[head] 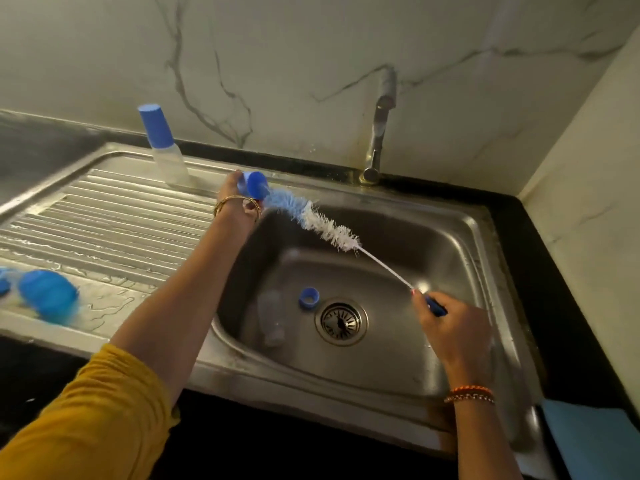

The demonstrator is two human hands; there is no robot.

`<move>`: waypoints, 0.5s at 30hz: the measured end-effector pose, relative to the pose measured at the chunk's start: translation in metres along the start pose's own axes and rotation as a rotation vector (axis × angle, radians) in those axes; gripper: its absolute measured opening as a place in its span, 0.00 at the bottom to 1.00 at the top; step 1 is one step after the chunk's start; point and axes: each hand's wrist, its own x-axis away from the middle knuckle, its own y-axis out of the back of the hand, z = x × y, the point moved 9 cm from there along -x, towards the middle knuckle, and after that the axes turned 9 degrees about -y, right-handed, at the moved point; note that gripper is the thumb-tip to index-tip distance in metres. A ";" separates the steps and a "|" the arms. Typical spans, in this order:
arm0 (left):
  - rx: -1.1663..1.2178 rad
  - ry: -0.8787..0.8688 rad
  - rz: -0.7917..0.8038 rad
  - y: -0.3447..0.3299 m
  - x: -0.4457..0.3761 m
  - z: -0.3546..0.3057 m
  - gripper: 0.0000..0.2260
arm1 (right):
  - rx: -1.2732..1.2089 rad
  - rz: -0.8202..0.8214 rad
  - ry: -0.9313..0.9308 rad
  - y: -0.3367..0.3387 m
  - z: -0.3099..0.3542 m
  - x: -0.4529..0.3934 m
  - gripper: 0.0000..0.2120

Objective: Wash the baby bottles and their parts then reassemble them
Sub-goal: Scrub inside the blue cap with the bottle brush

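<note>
My left hand [232,195] holds a blue bottle cap [257,184] above the back edge of the sink. My right hand [450,323] grips the blue handle of a long bottle brush [311,216], whose blue and white bristles reach up to the cap. A blue collar ring [308,298] and a clear bottle body [272,317] lie in the steel sink basin [398,271]. An assembled bottle with a blue cap [162,143] stands upright at the back of the drainboard. Blue parts [48,299] lie blurred on the wet drainboard at the left.
A steel tap [379,133] rises behind the basin, and the drain strainer [341,321] sits in its floor. The ribbed drainboard [114,216] is wet. A marble wall stands behind and to the right. A blue cloth [588,441] lies at the lower right.
</note>
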 end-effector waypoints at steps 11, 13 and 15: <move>-0.250 -0.161 0.216 -0.021 0.022 0.011 0.16 | 0.086 0.030 -0.017 -0.019 0.008 0.001 0.16; -0.310 -0.186 0.255 -0.023 0.024 0.013 0.20 | 0.080 0.202 -0.124 -0.031 0.001 0.001 0.16; -0.322 -0.188 0.296 -0.026 0.023 0.014 0.23 | -0.094 0.573 -0.328 -0.058 -0.009 0.011 0.17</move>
